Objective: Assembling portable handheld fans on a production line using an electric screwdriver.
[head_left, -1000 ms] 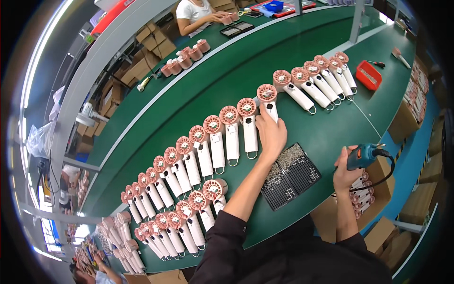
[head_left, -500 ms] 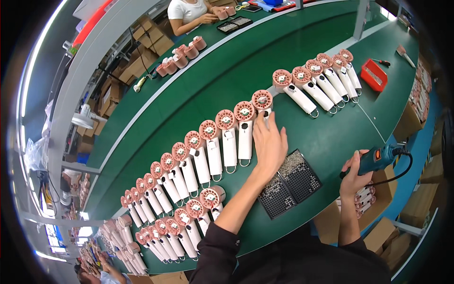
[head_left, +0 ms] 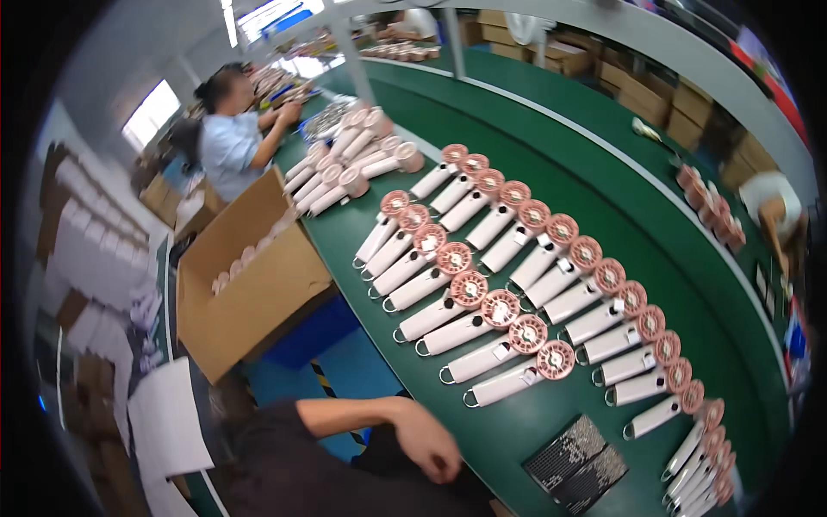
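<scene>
My left hand (head_left: 428, 441) hangs low beside the table's near edge, its fingers curled inward and slightly blurred. Nothing shows sticking out of it. My right hand is out of the picture. To the right of the left hand lies a black gridded tray (head_left: 575, 463) holding small silvery screws. Beyond them, a near row of handheld fans with white handles and pink round heads, such as the closest fan (head_left: 510, 380), lies slanted on the green table (head_left: 396, 353). A longer row of similar fans (head_left: 579, 302) lies behind it.
An open cardboard box (head_left: 258, 319) with pinkish-white parts stands left of the table. More fan bodies (head_left: 353, 159) are heaped at the far end, near a seated person (head_left: 228, 138). Another person (head_left: 771, 207) sits across at the right. Several fans (head_left: 702, 457) lie at the lower right.
The view has swung to the left. My left hand has left the fan it was touching and drawn back to the table edge. My right hand, with the power screwdriver, has gone out of sight.
</scene>
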The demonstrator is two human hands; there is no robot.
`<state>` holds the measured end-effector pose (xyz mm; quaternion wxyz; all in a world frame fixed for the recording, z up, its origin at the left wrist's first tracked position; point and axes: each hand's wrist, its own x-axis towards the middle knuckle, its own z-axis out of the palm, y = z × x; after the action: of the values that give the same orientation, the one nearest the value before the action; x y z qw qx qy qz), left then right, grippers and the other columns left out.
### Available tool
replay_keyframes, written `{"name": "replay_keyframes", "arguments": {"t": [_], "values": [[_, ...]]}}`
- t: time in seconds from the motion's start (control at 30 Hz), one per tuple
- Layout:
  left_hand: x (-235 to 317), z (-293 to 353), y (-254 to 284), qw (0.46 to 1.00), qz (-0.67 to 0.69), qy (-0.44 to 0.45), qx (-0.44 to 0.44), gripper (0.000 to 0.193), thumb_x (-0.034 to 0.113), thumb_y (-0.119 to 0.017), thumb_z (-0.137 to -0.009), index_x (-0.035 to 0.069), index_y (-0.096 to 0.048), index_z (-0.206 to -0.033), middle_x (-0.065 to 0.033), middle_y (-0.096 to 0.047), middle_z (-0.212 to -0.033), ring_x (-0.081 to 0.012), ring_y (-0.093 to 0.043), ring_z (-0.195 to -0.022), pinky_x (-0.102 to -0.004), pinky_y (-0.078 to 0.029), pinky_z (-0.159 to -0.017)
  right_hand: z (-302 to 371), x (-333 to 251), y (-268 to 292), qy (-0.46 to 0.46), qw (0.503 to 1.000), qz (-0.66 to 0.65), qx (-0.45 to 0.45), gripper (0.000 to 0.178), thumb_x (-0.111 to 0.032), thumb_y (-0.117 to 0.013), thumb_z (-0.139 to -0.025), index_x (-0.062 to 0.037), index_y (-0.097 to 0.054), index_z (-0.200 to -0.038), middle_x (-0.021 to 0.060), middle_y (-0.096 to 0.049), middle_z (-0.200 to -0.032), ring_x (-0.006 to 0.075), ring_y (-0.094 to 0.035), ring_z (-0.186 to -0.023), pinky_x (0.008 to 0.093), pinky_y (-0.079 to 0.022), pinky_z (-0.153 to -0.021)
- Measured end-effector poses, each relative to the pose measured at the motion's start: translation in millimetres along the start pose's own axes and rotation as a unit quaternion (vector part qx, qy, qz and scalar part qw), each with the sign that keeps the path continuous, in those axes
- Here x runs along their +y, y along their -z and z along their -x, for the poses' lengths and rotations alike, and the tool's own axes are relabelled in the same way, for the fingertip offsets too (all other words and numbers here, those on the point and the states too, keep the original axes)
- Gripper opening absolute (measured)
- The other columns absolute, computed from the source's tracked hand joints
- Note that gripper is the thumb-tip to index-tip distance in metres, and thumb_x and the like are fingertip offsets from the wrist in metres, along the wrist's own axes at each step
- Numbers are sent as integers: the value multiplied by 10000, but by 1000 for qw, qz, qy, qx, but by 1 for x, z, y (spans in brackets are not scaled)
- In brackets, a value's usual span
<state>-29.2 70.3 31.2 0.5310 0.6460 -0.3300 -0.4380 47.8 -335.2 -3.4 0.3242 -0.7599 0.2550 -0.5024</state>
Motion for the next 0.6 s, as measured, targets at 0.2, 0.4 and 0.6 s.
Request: {"name": "replay_keyframes", "arguments": {"t": [0.2,0.4,0.6], "values": [[-160,92,-112,661,214,368,618,399,372,-524,-921,8,-646,-1029,-79,-675,-931,-184,-643,-765,-309,-506,-711,-1,-18,-16,88,992,89,0,528,-497,-702,-796,9,-602,-909,137,-617,-726,280,-600,-573,377,-489,-506],[-289,49,-150,559,373,417,612,642,610,-412,-917,23,-668,-960,-90,-684,-964,-260,-632,-899,-431,-491,-775,-15,-30,-15,133,990,34,22,513,-445,-713,-802,30,-585,-951,156,-622,-753,291,-607,-601,384,-499,-540],[-273,31,-107,523,536,169,641,515,449,-424,-937,26,-625,-1149,-135,-651,-1121,-291,-611,-985,-417,-468,-923,-13,-10,-12,157,986,20,60,504,-393,-723,-808,51,-569,-993,176,-627,-780,303,-614,-630,392,-509,-574]]}}
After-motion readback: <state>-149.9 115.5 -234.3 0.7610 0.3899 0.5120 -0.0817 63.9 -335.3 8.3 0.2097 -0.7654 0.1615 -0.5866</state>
